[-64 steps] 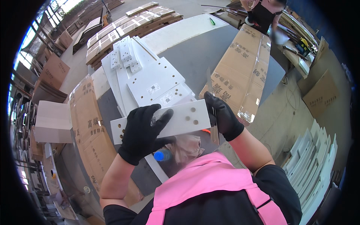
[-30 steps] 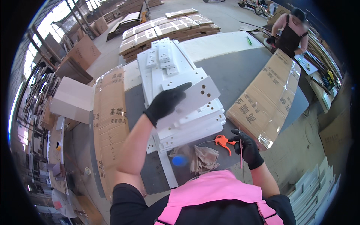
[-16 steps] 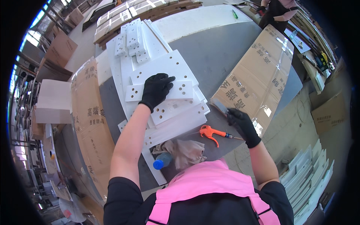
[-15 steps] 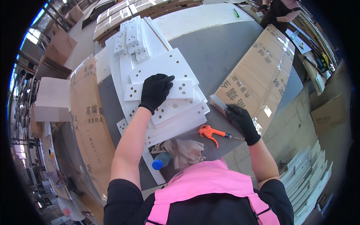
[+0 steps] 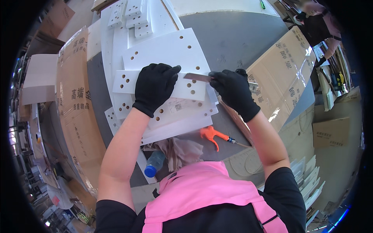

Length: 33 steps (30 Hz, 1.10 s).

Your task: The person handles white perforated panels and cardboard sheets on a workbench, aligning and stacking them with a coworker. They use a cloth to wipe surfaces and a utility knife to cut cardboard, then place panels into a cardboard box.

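My left hand [image 5: 155, 87], in a black glove, grips the middle of a narrow white board [image 5: 125, 82] with drilled holes near both ends. This board lies across a stack of larger white drilled panels [image 5: 161, 52]. In my right hand [image 5: 235, 91], also black-gloved, is a knife [image 5: 197, 77] with a flat metal blade. Its blade points left over the narrow board's right half, close to my left fingertips; whether it touches the surface I cannot tell. Part of the knife's handle is hidden by my fingers.
An orange air blow gun [image 5: 213, 135] lies near the stack's front edge. Beside a crumpled cloth [image 5: 180, 151] is a blue-capped bottle [image 5: 154, 163]. Long cardboard packages [image 5: 74, 116] flank the stack on the left and right. A co-worker [image 5: 318, 29] stands at the far right.
My right hand has brought the knife up and left from beside the right-hand cardboard to above the narrow board. My left hand stays on the board. The view has shifted.
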### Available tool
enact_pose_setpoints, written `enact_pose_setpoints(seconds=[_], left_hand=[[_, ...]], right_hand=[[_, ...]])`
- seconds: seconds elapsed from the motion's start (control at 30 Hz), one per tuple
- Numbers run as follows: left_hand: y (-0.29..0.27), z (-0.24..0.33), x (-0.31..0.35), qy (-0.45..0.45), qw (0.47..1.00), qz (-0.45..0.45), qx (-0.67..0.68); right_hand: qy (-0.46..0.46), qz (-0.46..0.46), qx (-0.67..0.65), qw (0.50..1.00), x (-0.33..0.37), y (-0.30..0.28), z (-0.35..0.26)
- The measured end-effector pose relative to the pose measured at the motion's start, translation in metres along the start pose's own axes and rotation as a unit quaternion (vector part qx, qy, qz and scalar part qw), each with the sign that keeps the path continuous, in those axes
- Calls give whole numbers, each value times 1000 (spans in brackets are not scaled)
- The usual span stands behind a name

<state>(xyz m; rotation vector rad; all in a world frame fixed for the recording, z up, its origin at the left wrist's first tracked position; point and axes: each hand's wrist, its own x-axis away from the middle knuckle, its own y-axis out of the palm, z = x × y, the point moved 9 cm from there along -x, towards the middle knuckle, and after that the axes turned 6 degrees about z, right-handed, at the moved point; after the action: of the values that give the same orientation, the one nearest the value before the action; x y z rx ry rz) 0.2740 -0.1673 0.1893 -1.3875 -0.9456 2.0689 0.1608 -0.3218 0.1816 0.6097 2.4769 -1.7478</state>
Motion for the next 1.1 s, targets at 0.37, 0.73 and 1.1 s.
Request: enact_pose_setpoints(seconds=[0.37, 0.73, 1.1], left_hand=[[3, -3, 1, 2, 1000, -11, 18], [8, -5, 5, -8, 1000, -16, -4], [6, -7, 1, -10, 998, -28, 50]], right_hand=[[-61, -8, 27, 998, 5, 2, -15], [-20, 20, -39, 999, 16, 8, -4], [129, 23, -226, 965, 90, -35, 26]])
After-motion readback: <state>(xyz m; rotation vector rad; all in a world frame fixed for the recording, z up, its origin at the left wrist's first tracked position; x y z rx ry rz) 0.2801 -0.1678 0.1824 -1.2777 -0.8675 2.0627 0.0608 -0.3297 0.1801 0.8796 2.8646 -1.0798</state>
